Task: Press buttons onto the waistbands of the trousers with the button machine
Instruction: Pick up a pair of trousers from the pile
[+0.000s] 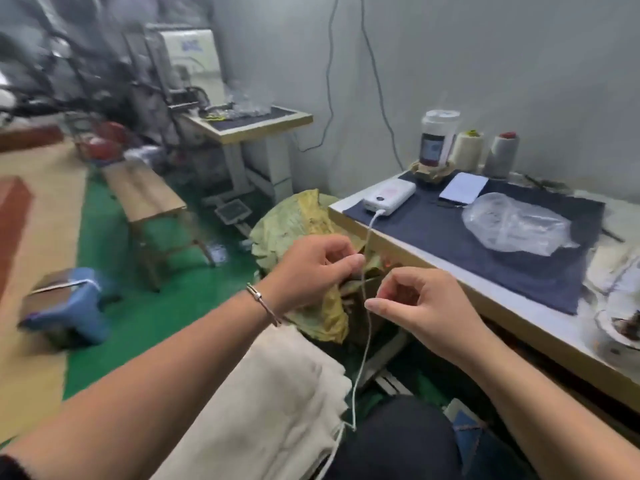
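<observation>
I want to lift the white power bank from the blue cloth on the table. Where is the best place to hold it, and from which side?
Grip the power bank across its two long sides near the middle, coming from above. It lies flat on the blue cloth, so those sides are free. Stay off the near short end, where the white cable is plugged in and hangs over the table edge; pulling there would probably strain the plug.

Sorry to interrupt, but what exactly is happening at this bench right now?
A seated person holds a thin white cable with both hands: the left hand pinches it higher up, the right hand lower down. The cable runs up to a white power bank on the table. Cream fabric lies in the lap; no button pressing is underway.
</observation>
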`<move>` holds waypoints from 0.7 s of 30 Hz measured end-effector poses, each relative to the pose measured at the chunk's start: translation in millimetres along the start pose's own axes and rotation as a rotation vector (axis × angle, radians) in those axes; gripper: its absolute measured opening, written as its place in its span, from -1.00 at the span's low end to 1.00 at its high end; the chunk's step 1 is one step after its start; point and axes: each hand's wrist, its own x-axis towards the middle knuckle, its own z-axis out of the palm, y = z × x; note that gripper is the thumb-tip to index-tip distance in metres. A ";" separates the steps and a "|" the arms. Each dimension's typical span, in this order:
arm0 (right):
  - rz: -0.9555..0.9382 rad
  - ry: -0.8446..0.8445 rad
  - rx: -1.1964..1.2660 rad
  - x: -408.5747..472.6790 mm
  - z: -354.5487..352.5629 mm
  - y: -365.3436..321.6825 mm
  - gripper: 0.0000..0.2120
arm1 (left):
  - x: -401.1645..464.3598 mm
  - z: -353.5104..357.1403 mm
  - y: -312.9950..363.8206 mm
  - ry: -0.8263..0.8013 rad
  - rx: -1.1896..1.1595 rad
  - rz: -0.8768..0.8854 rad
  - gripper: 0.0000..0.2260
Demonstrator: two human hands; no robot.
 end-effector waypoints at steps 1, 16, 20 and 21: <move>-0.028 -0.069 0.010 8.9 23.2 -10.0 -0.77 | -26.9 -22.1 -12.8 0.038 0.041 -0.060 -0.79; 0.050 -0.506 -0.774 16.0 265.2 -24.9 0.36 | -287.5 -65.7 -163.8 -0.167 0.622 -0.920 -0.20; 0.063 -0.400 -0.777 25.5 257.3 -20.6 0.40 | -264.8 -62.0 -155.8 -0.119 0.932 -0.788 -0.32; 0.089 -0.385 -0.724 28.3 254.0 -20.1 0.36 | -262.1 -62.1 -153.1 -0.119 0.991 -0.742 -0.37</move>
